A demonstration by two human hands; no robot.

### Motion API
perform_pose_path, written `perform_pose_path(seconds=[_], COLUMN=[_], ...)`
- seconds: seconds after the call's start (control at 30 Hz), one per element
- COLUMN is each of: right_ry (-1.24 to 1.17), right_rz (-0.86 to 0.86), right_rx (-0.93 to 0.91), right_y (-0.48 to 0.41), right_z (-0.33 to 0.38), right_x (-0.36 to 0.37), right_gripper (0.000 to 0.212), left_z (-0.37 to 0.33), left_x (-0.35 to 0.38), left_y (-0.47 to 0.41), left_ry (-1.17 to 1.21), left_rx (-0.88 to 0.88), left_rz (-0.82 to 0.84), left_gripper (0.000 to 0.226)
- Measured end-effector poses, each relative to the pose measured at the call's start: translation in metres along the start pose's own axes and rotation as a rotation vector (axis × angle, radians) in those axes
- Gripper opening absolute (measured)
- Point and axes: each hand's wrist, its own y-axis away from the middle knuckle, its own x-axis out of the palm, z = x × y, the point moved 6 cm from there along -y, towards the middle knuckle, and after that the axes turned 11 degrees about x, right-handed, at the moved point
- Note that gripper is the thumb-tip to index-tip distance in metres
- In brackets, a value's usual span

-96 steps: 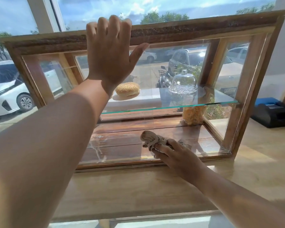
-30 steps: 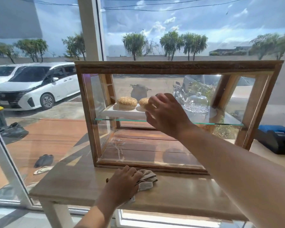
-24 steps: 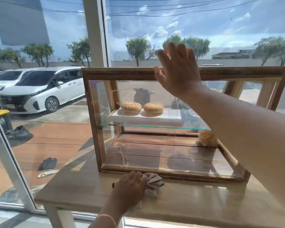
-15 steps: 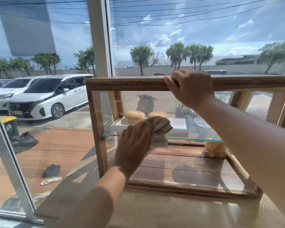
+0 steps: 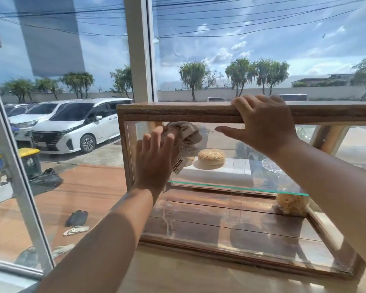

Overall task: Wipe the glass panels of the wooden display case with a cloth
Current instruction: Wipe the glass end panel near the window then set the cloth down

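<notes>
The wooden display case (image 5: 178,112) stands on a wooden table, its front glass panel (image 5: 230,218) facing me. My left hand (image 5: 154,157) presses a crumpled beige cloth (image 5: 184,134) flat against the upper left of that glass, fingers spread and straight. The cloth bunches just under the top rail. My right hand (image 5: 262,121) grips the case's top rail, with fingers curled over the edge and the thumb stretched along the glass below it.
Inside, a sesame bun (image 5: 211,156) lies on a white block on the glass shelf (image 5: 241,188); a bagged snack (image 5: 292,205) sits under the shelf at right. The table (image 5: 178,278) abuts a tall window with a white post (image 5: 138,49).
My left hand has lifted the cloth off the table and slid it up the front glass to the upper left corner. My right hand has settled on the top rail.
</notes>
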Motion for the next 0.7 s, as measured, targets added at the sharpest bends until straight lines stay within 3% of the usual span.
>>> perform_pose_path(seconds=[0.1, 0.17, 0.23, 0.33, 0.4, 0.5, 0.63, 0.7], right_ry=[0.014, 0.011, 0.005, -0.015, -0.020, -0.007, 0.002, 0.013], right_rz=[-0.017, -0.025, -0.027, -0.039, -0.029, -0.011, -0.013, -0.015], right_rx=[-0.003, 0.004, 0.010, 0.024, 0.030, 0.038, 0.036, 0.036], right_y=[0.001, 0.001, 0.002, 0.001, 0.000, 0.001, 0.002, 0.002], right_z=[0.000, 0.000, 0.001, 0.001, 0.001, -0.001, 0.000, 0.001], right_x=[0.000, 0.000, -0.001, -0.002, -0.002, 0.001, 0.000, 0.001], right_gripper=[0.065, 0.064, 0.064, 0.064, 0.066, 0.068, 0.066, 0.066], left_z=[0.032, 0.026, -0.003, -0.066, -0.083, -0.051, 0.036, 0.047], left_x=[0.000, -0.002, -0.003, 0.000, 0.001, 0.000, -0.005, -0.004], left_y=[0.020, 0.019, 0.006, -0.015, -0.023, -0.014, 0.025, 0.035], left_ry=[0.047, 0.103, 0.119, 0.161, 0.184, 0.137, 0.047, 0.064], left_rx=[-0.264, -0.347, -0.197, 0.233, 0.313, 0.215, -0.161, -0.309], left_rz=[0.048, 0.047, 0.017, 0.015, 0.009, 0.001, 0.067, 0.098], left_gripper=[0.030, 0.035, 0.035, 0.034, 0.028, 0.026, 0.032, 0.035])
